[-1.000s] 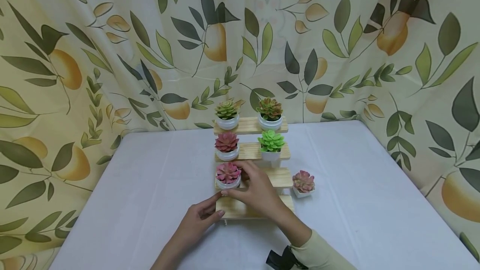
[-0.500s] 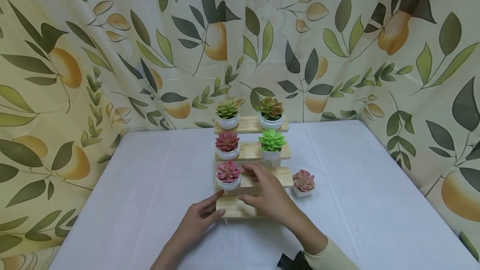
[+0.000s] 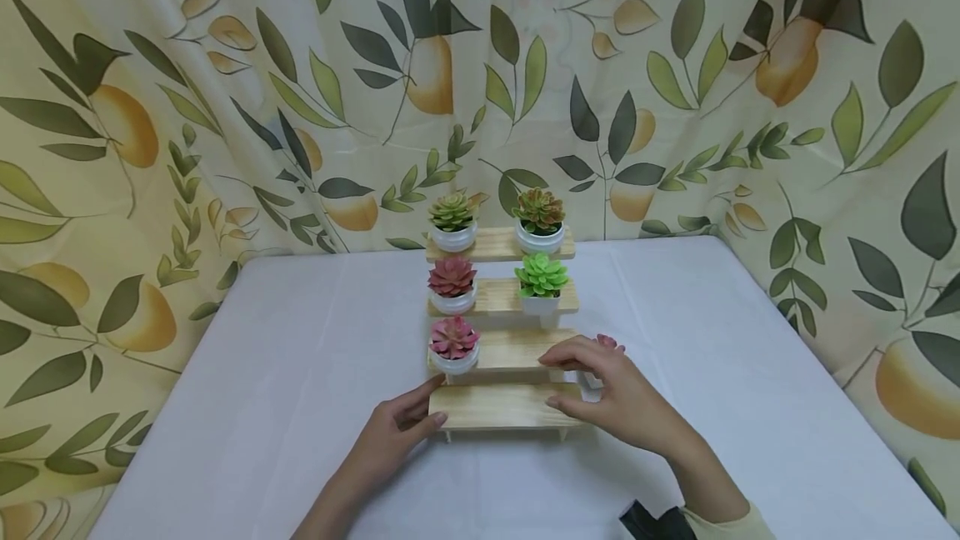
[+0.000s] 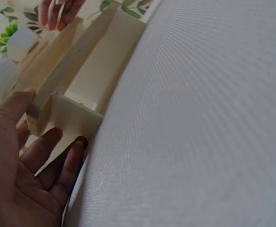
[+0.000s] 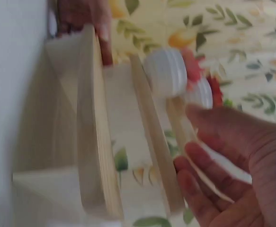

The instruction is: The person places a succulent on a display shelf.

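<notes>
In the head view a wooden tiered plant stand [image 3: 501, 408] stands mid-table. My left hand [image 3: 400, 430] grips the left end of its lowest step; in the left wrist view the thumb [image 4: 20, 101] lies on the step's top edge, with fingers below. My right hand [image 3: 622, 394], holding nothing, hovers at the right end of the lower steps, thumb and fingers apart. It mostly hides a pink succulent [image 3: 609, 343] in a white pot on the table behind it. A magenta potted succulent [image 3: 453, 338] sits at the left of the second step from the bottom.
Higher up stand a dark red succulent [image 3: 452, 277], a bright green one [image 3: 541, 275], a pale green one [image 3: 452, 213] and a brownish-green one [image 3: 539, 212], all in white pots. A leaf-print curtain [image 3: 300, 107] hangs behind the white-covered table [image 3: 315, 340].
My right hand has let go of the magenta succulent's pot and moved right, over the stand's right end, covering much of the pink succulent. My left hand keeps its hold.
</notes>
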`<state>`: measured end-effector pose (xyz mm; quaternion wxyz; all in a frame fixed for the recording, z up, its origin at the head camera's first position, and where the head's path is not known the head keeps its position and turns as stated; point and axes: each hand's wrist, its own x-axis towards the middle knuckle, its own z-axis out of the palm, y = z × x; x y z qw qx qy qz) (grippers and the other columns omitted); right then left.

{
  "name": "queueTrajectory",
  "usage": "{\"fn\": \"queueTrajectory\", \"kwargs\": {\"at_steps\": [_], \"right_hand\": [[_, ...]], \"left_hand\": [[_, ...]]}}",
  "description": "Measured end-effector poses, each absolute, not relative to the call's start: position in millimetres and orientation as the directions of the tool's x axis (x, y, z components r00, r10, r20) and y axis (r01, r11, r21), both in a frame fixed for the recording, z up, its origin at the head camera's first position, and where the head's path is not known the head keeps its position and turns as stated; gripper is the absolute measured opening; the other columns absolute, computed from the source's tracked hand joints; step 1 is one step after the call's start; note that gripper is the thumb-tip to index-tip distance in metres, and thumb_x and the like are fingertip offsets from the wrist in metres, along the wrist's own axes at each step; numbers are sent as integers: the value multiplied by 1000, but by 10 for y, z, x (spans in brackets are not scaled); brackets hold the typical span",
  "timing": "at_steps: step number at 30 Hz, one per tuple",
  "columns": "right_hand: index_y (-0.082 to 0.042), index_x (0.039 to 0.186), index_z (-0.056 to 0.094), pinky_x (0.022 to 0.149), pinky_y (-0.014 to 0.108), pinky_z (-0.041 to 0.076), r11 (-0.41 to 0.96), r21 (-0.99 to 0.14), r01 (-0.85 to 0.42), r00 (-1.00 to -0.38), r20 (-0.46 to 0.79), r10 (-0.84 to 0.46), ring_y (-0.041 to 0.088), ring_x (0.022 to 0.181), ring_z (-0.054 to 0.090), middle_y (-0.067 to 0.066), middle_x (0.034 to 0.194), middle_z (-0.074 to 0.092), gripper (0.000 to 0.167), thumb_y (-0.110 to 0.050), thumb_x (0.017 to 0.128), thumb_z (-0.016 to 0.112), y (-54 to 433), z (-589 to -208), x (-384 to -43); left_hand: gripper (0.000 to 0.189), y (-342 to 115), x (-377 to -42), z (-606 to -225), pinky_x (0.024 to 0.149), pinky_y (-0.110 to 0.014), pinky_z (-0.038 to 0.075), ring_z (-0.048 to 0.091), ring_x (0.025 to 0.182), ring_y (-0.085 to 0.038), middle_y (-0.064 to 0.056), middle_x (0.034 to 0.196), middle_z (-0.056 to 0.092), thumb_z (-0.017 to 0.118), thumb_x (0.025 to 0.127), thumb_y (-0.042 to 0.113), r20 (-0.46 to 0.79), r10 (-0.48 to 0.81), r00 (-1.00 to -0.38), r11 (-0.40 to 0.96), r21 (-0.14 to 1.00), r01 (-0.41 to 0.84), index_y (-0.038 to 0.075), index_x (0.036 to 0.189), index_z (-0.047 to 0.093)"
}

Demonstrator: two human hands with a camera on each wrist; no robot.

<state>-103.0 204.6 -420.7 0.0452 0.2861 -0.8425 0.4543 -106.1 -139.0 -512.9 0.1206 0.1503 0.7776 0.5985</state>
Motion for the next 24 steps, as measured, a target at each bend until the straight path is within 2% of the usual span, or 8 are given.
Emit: {"fn": "queueTrajectory", "kwargs": {"at_steps": [4, 7, 10, 13, 16, 18, 20, 24], "right_hand": [[-14, 121, 70, 89, 34, 56, 395, -783, -481, -865, 349, -362, 21, 105, 67, -2, 118, 68, 36, -8, 88, 85, 2266, -4261, -1037], [-8, 119, 70, 91, 30, 54, 394, -802, -450, -891, 370, -263, 25, 105, 66, 4, 118, 69, 35, -1, 87, 83, 2384, -4317, -1049], [-6, 121, 68, 98, 23, 45, 472, -792, -388, -918, 375, -124, 24, 114, 60, 6, 124, 66, 40, -4, 86, 86, 2479, -4366, -1049], [-8, 128, 64, 99, 18, 38, 554, -787, -271, -947, 321, -7, 25, 127, 51, 7, 133, 60, 49, -13, 86, 88, 2562, -4401, -1045], [-9, 135, 60, 99, 17, 37, 583, -788, -197, -967, 254, 17, 31, 132, 46, 9, 141, 54, 56, -20, 87, 87, 2634, -4449, -1059], [-7, 137, 58, 104, 23, 40, 572, -800, -180, -976, 217, -3, 33, 133, 47, 11, 142, 54, 58, -20, 88, 86, 2675, -4487, -1084], [-5, 139, 55, 109, 36, 42, 546, -821, -166, -983, 179, -29, 35, 133, 48, 13, 142, 54, 60, -18, 89, 86, 2712, -4527, -1112], [-1, 143, 49, 110, 59, 38, 482, -870, -106, -994, 86, -64, 40, 134, 47, 19, 145, 51, 67, -17, 89, 85, 2784, -4590, -1147]], "left_hand": [[60, -1402, -1072, -5124, 100, -27, 47, 64, 120, -16, -4, 128, 70, 74, 98, 32, -10, 373, -928, 249, 964, 90, 16, 153, 53], [59, -1408, -1076, -5127, 99, -26, 47, 65, 119, -16, -4, 127, 71, 75, 98, 31, -11, 367, -930, 253, 964, 89, 18, 152, 54], [59, -1402, -1080, -5129, 99, -26, 48, 65, 118, -16, -4, 128, 71, 75, 98, 30, -11, 375, -927, 235, 968, 84, 18, 152, 54], [59, -1390, -1082, -5131, 99, -25, 48, 65, 119, -16, -4, 128, 70, 74, 98, 30, -7, 382, -924, 234, 968, 89, 19, 152, 54], [59, -1387, -1081, -5129, 100, -25, 47, 65, 119, -15, -5, 128, 70, 74, 98, 31, -6, 380, -925, 242, 966, 93, 19, 152, 54], [59, -1387, -1079, -5127, 99, -25, 47, 65, 119, -15, -5, 129, 70, 74, 98, 31, -8, 377, -926, 244, 966, 91, 18, 152, 54], [59, -1387, -1077, -5123, 99, -25, 47, 65, 119, -16, -6, 130, 69, 75, 98, 31, -10, 375, -927, 242, 966, 87, 17, 152, 54], [60, -1384, -1066, -5120, 99, -25, 47, 65, 119, -15, -6, 130, 69, 75, 98, 31, -16, 371, -929, 249, 965, 83, 18, 152, 54]]}}
